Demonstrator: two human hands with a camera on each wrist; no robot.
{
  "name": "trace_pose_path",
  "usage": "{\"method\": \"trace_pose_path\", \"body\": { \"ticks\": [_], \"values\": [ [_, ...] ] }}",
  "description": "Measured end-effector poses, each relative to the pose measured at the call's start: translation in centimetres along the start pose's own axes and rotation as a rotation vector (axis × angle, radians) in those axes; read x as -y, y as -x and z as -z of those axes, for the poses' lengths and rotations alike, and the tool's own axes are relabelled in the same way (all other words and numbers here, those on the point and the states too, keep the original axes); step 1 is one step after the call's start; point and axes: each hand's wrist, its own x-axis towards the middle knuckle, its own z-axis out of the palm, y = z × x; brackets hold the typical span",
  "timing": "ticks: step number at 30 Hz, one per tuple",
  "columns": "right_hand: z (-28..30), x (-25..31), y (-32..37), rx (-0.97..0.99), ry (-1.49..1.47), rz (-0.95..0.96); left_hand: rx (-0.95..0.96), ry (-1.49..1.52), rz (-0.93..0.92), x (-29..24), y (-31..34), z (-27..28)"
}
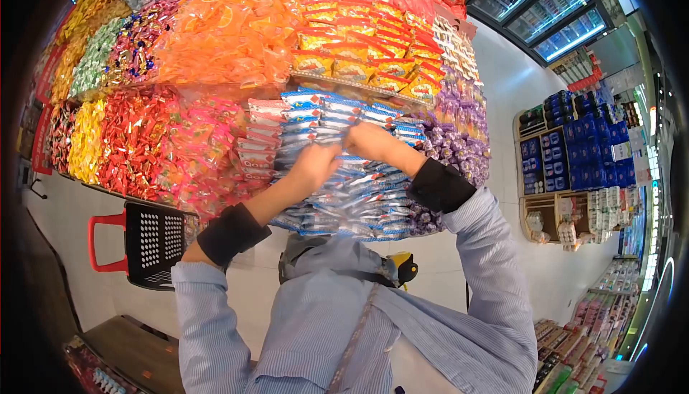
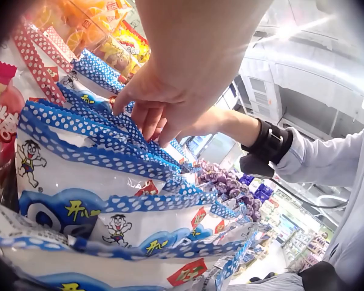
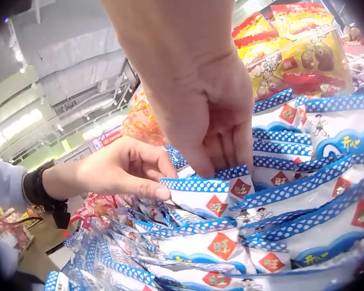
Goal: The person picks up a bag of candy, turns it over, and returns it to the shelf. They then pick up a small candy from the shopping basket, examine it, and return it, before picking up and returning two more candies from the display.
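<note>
White candy packets (image 1: 359,200) with blue polka-dot edges and red diamond marks stand in tight rows in the middle of the display. My left hand (image 1: 313,166) is low among them; in the right wrist view its thumb and fingers pinch the top corner of one candy packet (image 3: 197,197). Just beside it, my right hand (image 1: 371,142) points downward. Its thumb and fingers close at the top edge of a neighbouring candy packet (image 3: 239,180), with the fingertips hidden behind the packets. Seen from the left wrist, the left hand (image 2: 164,91) overlaps the dotted edges in front of the right.
Orange-wrapped sweets (image 1: 230,31) and yellow-red packets (image 1: 352,42) lie behind. Pink-edged packets (image 1: 258,135) border the left, purple sweets (image 1: 452,143) the right. A black shopping basket (image 1: 154,243) with a red handle is at lower left. Stocked shelves (image 1: 574,150) stand across the aisle.
</note>
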Motion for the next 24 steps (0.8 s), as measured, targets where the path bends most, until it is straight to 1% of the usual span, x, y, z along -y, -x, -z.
{"method": "trace_pose_path", "body": {
  "ticks": [3,4,5,7,8,9,11,13,15,16,19,20,24],
  "values": [
    [-0.9,-0.6,0.2,0.004,0.01,0.023,-0.006,0.002,0.006,-0.3,-0.3,0.0],
    [-0.8,-1.1,0.2,0.006,-0.051,0.08,-0.022,-0.004,-0.009,-0.2,-0.4,0.0],
    [-0.9,-1.6,0.9,-0.035,-0.09,0.027,-0.037,-0.01,-0.022,0.0,-0.5,-0.1],
    [1.8,0.1,2.1,-0.113,-0.17,-0.077,-0.043,-0.042,-0.009,0.6,-0.8,-0.5],
    [3.5,2.1,3.0,-0.251,-0.042,-0.048,-0.044,-0.047,0.001,0.6,-0.9,-0.6],
    [3.4,3.0,3.8,-0.229,-0.034,-0.022,-0.044,-0.052,0.011,0.7,-1.1,-0.6],
    [3.0,4.3,5.0,-0.189,-0.014,0.026,0.015,-0.027,0.015,0.5,-1.6,-0.4],
    [0.8,4.1,5.2,-0.124,0.063,0.003,0.085,-0.031,0.037,0.8,-1.9,-0.4],
    [-0.3,4.1,5.0,-0.063,0.117,-0.002,0.082,-0.03,-0.043,1.1,-1.9,-0.2],
    [-1.3,4.1,4.5,-0.137,0.187,0.057,0.08,-0.03,-0.082,1.2,-1.9,-0.1],
    [-2.3,4.4,4.0,-0.159,0.322,0.064,0.122,-0.029,-0.115,1.6,-2.4,0.1],
    [-2.4,4.3,4.1,-0.166,0.333,0.072,0.124,-0.007,-0.155,2.1,-2.7,0.0],
    [-1.2,3.7,4.7,-0.119,0.222,-0.03,0.204,-0.008,-0.137,1.3,-3.1,0.8]
  ]
}}
